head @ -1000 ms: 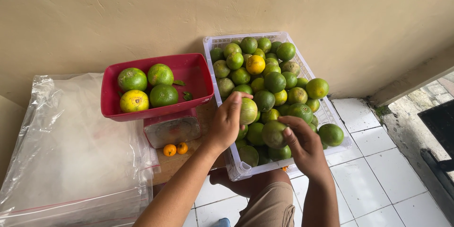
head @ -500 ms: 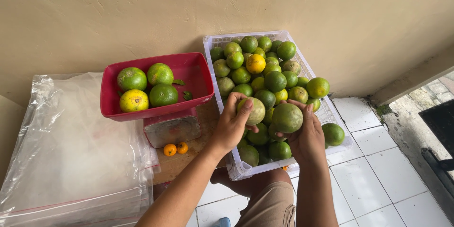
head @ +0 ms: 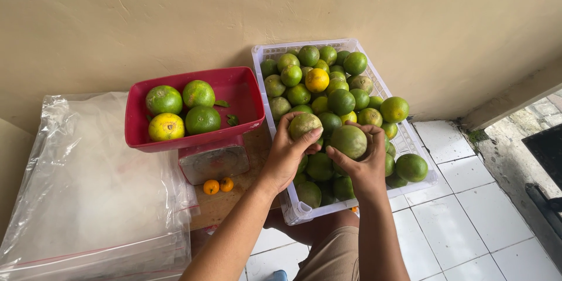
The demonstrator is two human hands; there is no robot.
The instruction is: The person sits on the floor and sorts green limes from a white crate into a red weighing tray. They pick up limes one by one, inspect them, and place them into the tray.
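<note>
Both hands have come up out of the fruit since the earlier frames, each now carrying a piece. From my remote seat I see the left hand (head: 287, 155) with its fingers wrapped around a dull green-yellow orange (head: 305, 124), lifted just above the pile. The right hand (head: 363, 167) has its fingers closed around a second green orange (head: 349, 141), touching or nearly touching the first at its 4 o'clock. Both fruits hang over the middle of the white crate (head: 293, 211), which remains heaped with green oranges.

As I judge progress, four oranges (head: 182, 109) already lie in the red scale tray (head: 240, 96), sitting at 9 o'clock from the crate, with plenty of bare tray left. The two held fruits have not reached it yet, so most of the sorting or weighing looks undone.

Two tiny orange fruits (head: 218, 186) rest on the wooden board under the scale, and clear plastic bags (head: 88, 199) lie flat at 8 o'clock, apparently unfilled.
</note>
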